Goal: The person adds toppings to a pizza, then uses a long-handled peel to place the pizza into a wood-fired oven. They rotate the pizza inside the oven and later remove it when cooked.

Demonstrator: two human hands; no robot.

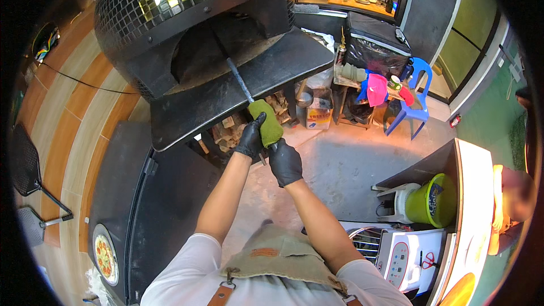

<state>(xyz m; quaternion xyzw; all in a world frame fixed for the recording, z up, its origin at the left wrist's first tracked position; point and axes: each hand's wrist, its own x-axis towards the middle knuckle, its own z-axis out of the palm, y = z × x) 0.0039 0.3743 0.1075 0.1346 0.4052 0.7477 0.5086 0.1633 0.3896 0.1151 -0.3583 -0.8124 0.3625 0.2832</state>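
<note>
A long metal pole [239,78] runs from my hands over the black ledge [293,57] into the dark mouth of a black-tiled, domed pizza oven [123,21]. Its far end is lost in the dark. Around the pole near my end is a green cloth [268,125], which my left hand [250,139], in a black glove, grips from the left. Just below the cloth, my right hand [287,163], also black-gloved, is closed around the pole's near end. Split firewood [227,131] is stacked under the ledge.
A pizza on a round tray [105,253] lies on the black counter [110,187] at lower left. Right of the oven are a cardboard box [319,112], a small cluttered table [346,80] and a blue plastic chair [410,112]. A green bucket [433,202] and a seated person [505,212] are farther right.
</note>
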